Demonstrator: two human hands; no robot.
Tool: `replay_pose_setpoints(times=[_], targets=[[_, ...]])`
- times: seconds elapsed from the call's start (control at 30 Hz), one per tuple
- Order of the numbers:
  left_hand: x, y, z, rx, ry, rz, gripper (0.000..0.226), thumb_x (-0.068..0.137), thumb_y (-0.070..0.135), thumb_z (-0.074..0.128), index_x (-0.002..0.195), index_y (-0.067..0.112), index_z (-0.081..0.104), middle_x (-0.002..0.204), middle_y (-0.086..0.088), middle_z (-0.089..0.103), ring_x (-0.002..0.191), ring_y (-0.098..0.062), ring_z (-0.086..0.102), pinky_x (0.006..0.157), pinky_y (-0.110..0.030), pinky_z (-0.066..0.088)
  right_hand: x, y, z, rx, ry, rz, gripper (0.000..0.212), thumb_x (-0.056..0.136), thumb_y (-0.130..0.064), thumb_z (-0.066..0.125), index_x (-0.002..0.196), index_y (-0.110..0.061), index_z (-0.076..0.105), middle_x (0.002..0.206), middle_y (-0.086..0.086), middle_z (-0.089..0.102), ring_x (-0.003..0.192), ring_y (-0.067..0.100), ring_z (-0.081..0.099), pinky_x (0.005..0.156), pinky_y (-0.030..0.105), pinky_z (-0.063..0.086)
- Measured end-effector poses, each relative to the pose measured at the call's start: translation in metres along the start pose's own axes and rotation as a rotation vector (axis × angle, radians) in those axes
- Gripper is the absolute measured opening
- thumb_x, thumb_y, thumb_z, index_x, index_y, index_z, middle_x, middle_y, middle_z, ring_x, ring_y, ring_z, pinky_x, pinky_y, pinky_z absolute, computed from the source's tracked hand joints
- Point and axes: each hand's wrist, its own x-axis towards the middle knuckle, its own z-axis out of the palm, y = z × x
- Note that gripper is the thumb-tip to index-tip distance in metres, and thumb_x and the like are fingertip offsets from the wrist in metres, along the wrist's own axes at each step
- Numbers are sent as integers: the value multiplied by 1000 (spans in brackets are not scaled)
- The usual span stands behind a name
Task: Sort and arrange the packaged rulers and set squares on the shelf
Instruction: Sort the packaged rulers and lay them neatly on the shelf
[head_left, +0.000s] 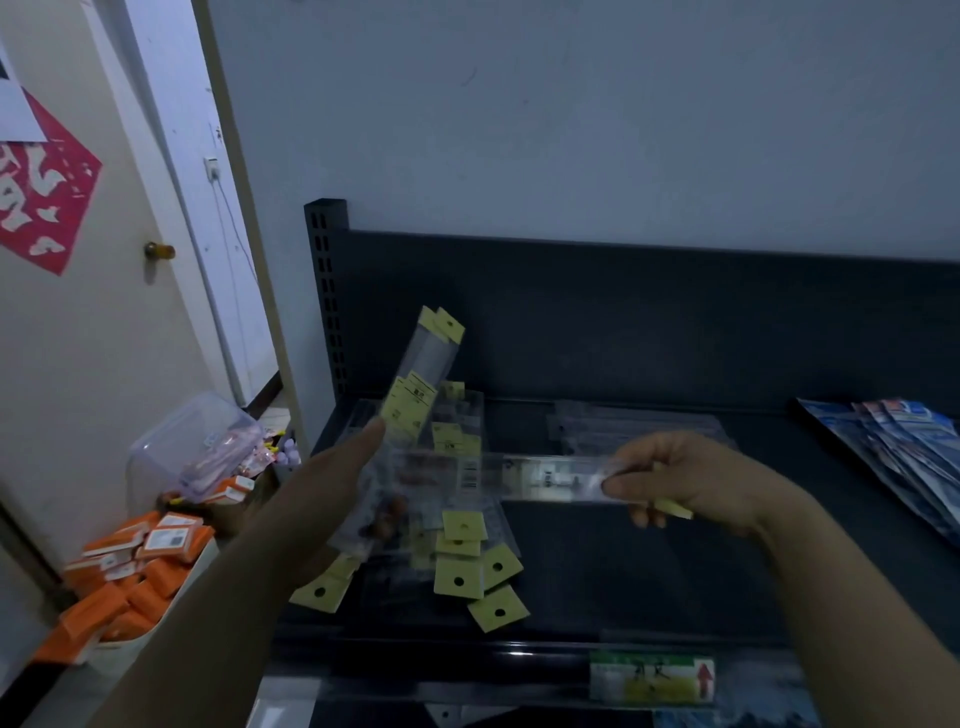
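My left hand (332, 483) grips a bundle of clear packaged rulers (423, 364) with yellow header cards, tilted up and away over the left of the dark shelf (649, 571). My right hand (685, 478) pinches one end of a single clear packaged ruler (519, 475), held level between the two hands. Below them a loose pile of ruler packs with yellow tags (472, 566) lies on the shelf. More clear packs (623, 426) lie flat further back.
Blue packaged items (898, 447) lie fanned at the shelf's right. A price label (652, 675) sits on the front rail. Left of the shelf stand a clear plastic box (197, 447) and a white bin of orange boxes (135, 577), beside a door (104, 312).
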Motion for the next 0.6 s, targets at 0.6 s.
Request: replay_pose_setpoints(times=[0.6], targets=[[-17, -15, -28, -141, -237, -11, 23, 78, 10, 62, 96, -5, 65, 73, -19, 62, 51, -22, 55, 43, -27, 44, 81, -19, 81, 155, 291, -29, 36, 77, -23, 79, 97, -4, 55, 78, 12, 62, 58, 15, 56, 50, 25, 45]])
